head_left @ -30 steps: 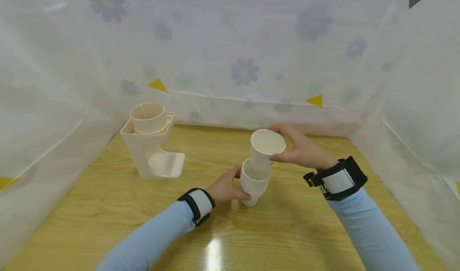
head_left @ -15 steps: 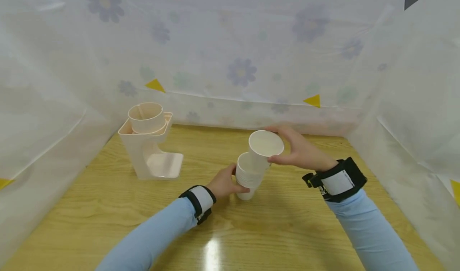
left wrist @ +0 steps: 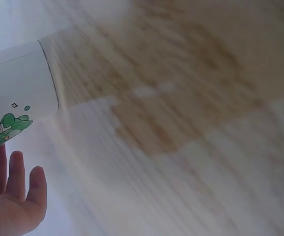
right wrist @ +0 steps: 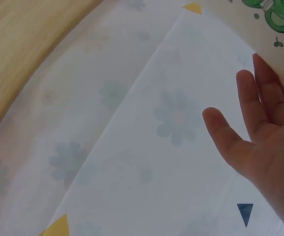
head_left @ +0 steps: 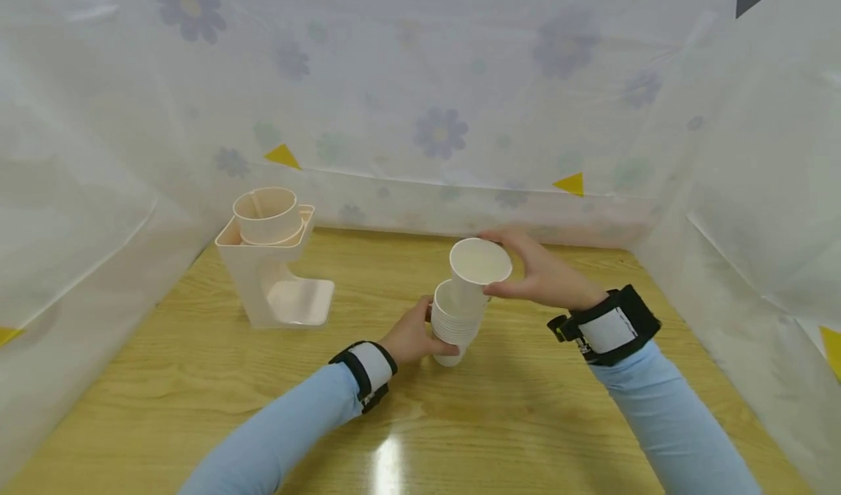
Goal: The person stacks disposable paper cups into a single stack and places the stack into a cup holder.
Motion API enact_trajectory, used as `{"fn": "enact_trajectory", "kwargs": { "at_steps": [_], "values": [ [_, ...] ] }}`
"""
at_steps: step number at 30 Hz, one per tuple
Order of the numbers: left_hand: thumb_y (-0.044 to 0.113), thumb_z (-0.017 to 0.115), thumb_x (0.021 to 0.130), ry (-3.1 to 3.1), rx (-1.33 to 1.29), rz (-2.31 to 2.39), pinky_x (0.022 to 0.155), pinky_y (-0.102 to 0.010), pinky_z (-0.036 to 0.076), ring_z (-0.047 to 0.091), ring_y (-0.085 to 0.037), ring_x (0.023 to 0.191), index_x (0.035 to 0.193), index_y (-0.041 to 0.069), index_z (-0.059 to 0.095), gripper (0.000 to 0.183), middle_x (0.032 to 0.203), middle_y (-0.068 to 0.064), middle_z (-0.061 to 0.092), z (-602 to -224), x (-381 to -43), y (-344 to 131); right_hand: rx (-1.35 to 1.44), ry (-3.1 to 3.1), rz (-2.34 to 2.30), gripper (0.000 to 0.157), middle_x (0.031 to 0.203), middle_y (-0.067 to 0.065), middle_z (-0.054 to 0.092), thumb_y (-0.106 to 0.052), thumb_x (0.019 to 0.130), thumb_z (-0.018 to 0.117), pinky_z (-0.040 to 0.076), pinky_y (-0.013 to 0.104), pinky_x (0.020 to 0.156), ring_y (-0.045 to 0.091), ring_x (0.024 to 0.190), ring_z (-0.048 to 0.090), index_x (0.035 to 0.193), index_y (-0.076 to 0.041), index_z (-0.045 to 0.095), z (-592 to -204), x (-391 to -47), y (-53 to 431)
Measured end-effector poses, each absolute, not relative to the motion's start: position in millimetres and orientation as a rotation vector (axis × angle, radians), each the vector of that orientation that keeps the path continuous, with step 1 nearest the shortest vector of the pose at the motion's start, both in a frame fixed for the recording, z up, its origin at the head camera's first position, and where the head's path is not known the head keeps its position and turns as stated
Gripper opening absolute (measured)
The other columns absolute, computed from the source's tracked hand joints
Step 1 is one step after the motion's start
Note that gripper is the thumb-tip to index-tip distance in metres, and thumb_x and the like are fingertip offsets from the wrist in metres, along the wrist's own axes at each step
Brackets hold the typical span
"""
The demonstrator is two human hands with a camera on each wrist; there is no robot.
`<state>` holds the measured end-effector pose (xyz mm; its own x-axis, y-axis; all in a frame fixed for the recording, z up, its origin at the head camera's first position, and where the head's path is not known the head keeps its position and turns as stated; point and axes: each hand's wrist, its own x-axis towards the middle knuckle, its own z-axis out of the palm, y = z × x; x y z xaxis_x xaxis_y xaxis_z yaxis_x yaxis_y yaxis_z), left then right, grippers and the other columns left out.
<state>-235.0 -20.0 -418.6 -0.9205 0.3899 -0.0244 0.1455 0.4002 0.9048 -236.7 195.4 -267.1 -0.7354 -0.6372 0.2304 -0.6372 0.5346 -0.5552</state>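
Observation:
In the head view my left hand [head_left: 412, 333] grips a stack of nested white paper cups [head_left: 453, 327], its thumb across the near side. The left wrist view shows the stack's outermost paper cup [left wrist: 18, 83], with a green cartoon print, at the left edge; several fingers of that hand reach out below it. My right hand [head_left: 532, 265] pinches a white paper cup [head_left: 479, 261] near its rim, thumb in front and fingers behind. This cup tilts over the stack, its lower part overlapping the stack's mouth. In the right wrist view its green print shows at the top right.
A cream-coloured stand [head_left: 252, 283] with a round cup-shaped piece [head_left: 266, 217] in its top and a flat foot stands at the left back of the wooden table [head_left: 525, 422]. White flowered sheeting [head_left: 368, 101] encloses the back and sides.
The stack in my left hand has shifted slightly left and up in the head view. My right hand, still pinching its cup, has moved slightly left.

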Motion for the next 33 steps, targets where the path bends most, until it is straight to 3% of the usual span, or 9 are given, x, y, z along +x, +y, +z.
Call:
{"fn": "enact_trajectory", "kwargs": {
  "at_steps": [8,15,19,28,33],
  "values": [
    [0.013,0.080,0.069,2.383,0.614,1.573,0.102,-0.052,0.040,0.052,-0.028,0.114,0.133,0.005,0.046,0.072,0.126,-0.015,0.058,-419,-234,-23,-1.153,2.761,-0.970,0.074,0.136,0.021,0.047,-0.023,0.076,0.075,0.036,0.056,0.102,0.031,0.122,0.042,0.138,0.000,0.042,-270,-237,192],
    [0.014,0.078,0.071,2.342,0.605,1.598,0.106,-0.054,0.034,0.044,-0.031,0.124,0.139,0.003,0.036,0.080,0.135,-0.016,0.050,-417,-232,-25,-1.132,2.768,-0.939,0.075,0.138,0.021,0.045,-0.025,0.076,0.074,0.035,0.058,0.103,0.033,0.125,0.041,0.140,-0.001,0.041,-272,-237,192],
    [0.015,0.077,0.073,2.354,0.607,1.599,0.104,-0.054,0.037,0.046,-0.031,0.123,0.140,0.006,0.036,0.080,0.135,-0.015,0.051,-414,-229,-24,-1.119,2.761,-0.941,0.076,0.138,0.021,0.045,-0.026,0.076,0.074,0.035,0.058,0.103,0.033,0.125,0.041,0.140,-0.002,0.041,-273,-238,191],
    [0.021,0.084,0.064,2.481,0.546,1.567,0.100,-0.048,0.042,0.054,-0.024,0.114,0.132,0.007,0.048,0.078,0.126,-0.010,0.060,-412,-230,-15,-1.139,2.781,-0.925,0.075,0.137,0.022,0.046,-0.026,0.075,0.075,0.035,0.057,0.103,0.034,0.125,0.041,0.138,0.001,0.043,-273,-239,190],
    [0.017,0.086,0.058,2.514,0.704,1.613,0.098,-0.043,0.045,0.058,-0.020,0.108,0.128,0.009,0.048,0.080,0.120,-0.009,0.062,-419,-234,-9,-1.118,2.783,-0.919,0.073,0.139,0.024,0.045,-0.027,0.076,0.075,0.034,0.059,0.104,0.036,0.127,0.040,0.136,0.002,0.044,-274,-238,190]
  ]
}}
